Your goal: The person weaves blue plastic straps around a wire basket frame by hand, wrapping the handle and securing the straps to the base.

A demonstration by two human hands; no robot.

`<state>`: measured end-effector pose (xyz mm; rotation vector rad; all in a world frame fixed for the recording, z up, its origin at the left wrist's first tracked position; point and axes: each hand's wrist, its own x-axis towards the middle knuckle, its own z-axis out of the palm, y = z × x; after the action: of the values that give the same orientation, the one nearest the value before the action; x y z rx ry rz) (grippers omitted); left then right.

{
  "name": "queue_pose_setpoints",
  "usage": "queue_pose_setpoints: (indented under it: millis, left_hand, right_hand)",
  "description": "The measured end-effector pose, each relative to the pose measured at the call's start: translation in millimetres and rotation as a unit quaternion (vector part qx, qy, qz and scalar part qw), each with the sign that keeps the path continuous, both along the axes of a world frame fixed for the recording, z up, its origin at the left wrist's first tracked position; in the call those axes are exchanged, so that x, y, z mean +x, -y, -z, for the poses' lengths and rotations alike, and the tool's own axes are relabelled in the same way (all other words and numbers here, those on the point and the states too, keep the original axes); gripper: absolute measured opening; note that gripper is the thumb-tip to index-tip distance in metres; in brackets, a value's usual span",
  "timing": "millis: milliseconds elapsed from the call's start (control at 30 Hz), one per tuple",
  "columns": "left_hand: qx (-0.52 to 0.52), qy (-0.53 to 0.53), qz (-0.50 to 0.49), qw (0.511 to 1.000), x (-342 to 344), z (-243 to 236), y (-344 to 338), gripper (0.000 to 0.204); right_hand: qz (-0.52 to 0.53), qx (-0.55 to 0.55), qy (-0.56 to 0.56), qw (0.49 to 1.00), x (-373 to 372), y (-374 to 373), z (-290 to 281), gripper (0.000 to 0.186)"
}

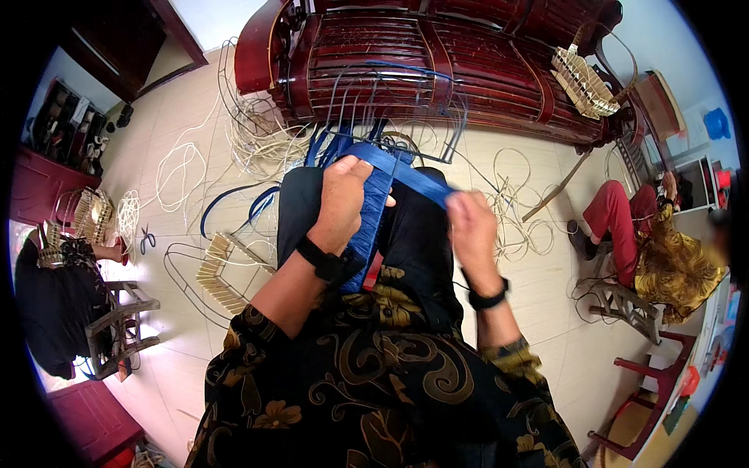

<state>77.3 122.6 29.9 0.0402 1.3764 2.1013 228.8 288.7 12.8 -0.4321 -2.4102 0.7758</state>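
The left hand (343,195) gripped the blue weave (367,226); the right hand (470,226) pinched a blue strip (417,179), apparently mid-weaving; next, threading it tight.

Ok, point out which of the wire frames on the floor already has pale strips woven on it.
The frame left of the person's knees: a band of pale strips covers one side. The frame by the wooden bench is bare wire with blue strands only.
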Motion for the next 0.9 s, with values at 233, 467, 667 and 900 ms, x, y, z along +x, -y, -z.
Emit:
queue_pose_setpoints:
  millis: [233,467,667,900]
  left_hand:
    - [0.028,0.027,-0.062,0.997,-22.8,13.0,18.7,0.02]
    - [0.014,0.009,-0.091,0.996,-15.3,6.5,21.8,0.023]
    - [0.016,0.01,-0.062,0.998,-6.1,-7.3,13.6,0.025]
    - [0.027,0.003,-0.07,0.997,-6.2,-2.6,15.9,0.021]
  right_hand:
    - [0.234,-0.531,-0.271,0.768,377.5,-260.2,21.2,0.016]
    - [0.565,0.096,0.136,0.808,333.8,-225.5,-27.3,0.038]
    - [-0.071,-0.146,0.058,0.985,11.4,-39.9,-28.0,0.04]
    - [-0.108,-0.184,0.117,0.97,-56.4,14.0,-4.4,0.027]
